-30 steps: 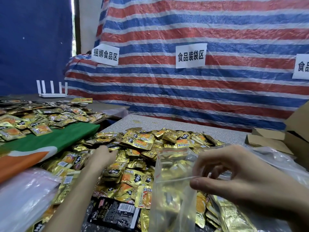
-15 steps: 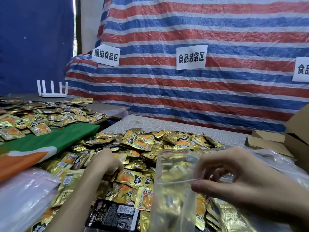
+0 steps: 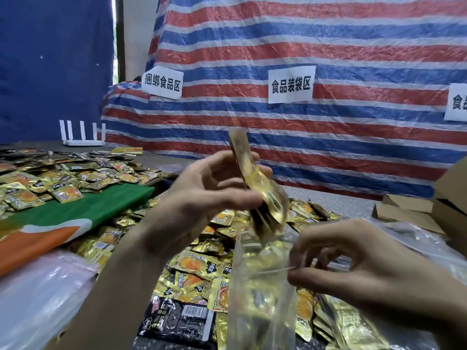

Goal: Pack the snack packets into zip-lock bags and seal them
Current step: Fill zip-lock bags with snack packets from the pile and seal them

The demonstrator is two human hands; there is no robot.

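Bare grey tabletop [image 3: 336,198] behind packet heap [image 3: 199,269]; cardboard boxes [image 3: 406,210] right.

A red, white and blue striped tarp [image 3: 328,46] hangs behind the grey worktop [image 3: 336,200], with white paper signs [image 3: 291,84] stuck on it. A dark blue sheet [image 3: 50,59] covers the left wall, and daylight shows through a narrow gap [image 3: 115,34] between them.

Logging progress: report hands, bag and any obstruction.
Right hand pinches zip-lock bag rim, bag open, partly filled. Left hand grips gold snack packets above its mouth. Nothing in the way.
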